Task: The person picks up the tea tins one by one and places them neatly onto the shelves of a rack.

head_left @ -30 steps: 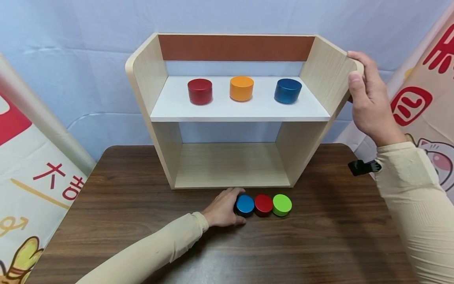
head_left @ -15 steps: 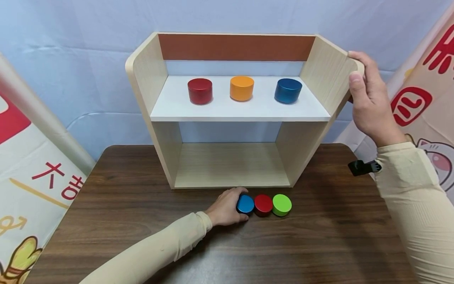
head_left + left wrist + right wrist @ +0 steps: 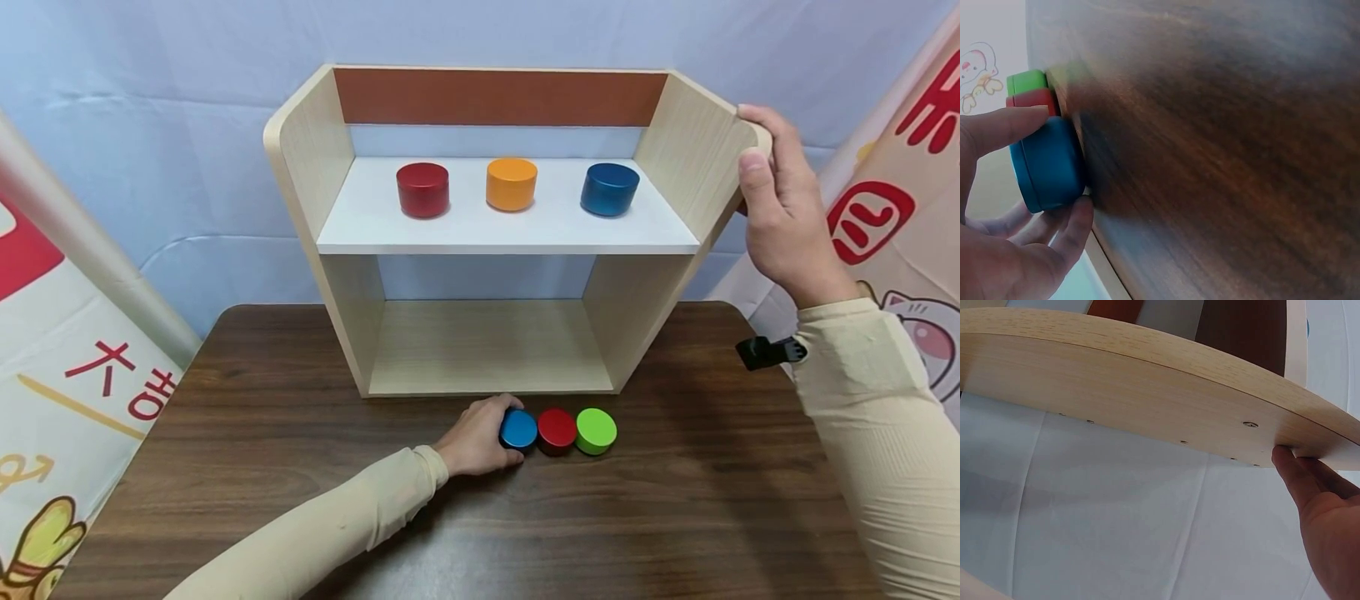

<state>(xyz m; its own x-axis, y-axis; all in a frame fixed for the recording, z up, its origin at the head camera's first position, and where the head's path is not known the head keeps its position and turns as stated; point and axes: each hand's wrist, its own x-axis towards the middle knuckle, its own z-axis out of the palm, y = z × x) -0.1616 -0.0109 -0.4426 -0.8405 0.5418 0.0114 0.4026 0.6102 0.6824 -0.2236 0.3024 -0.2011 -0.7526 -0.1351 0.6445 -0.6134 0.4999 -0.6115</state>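
Head view: left hand point(image 3: 474, 437) curled round the blue tin point(image 3: 518, 429) on the table point(image 3: 675, 517), at the left end of a touching row with the red tin point(image 3: 557, 431) and the green tin point(image 3: 596, 431), just in front of the wooden shelf unit point(image 3: 307, 167). Blue tin not yet lifted, by the look of it. Right hand point(image 3: 783, 212) clasped over the top front corner of the unit's right side panel, thumb on the inner face. Already up on the white shelf board point(image 3: 375, 225): a taller red canister point(image 3: 422, 190), an orange canister point(image 3: 512, 184) and a blue canister point(image 3: 609, 189), well apart in a row. Lower compartment bare. Judged barely begun: all three flat tins down on the table.

Left wrist view: thumb point(image 3: 1004, 128) laid over the blue tin point(image 3: 1047, 165), fingers point(image 3: 1069, 225) under its other side, a firm pinch; tin flat against the table point(image 3: 1222, 150), red tin point(image 3: 1030, 100) and green tin point(image 3: 1025, 81) just behind.

Right wrist view: right hand point(image 3: 1319, 519) pressed against the side panel point(image 3: 1135, 381), fingertips at its edge.
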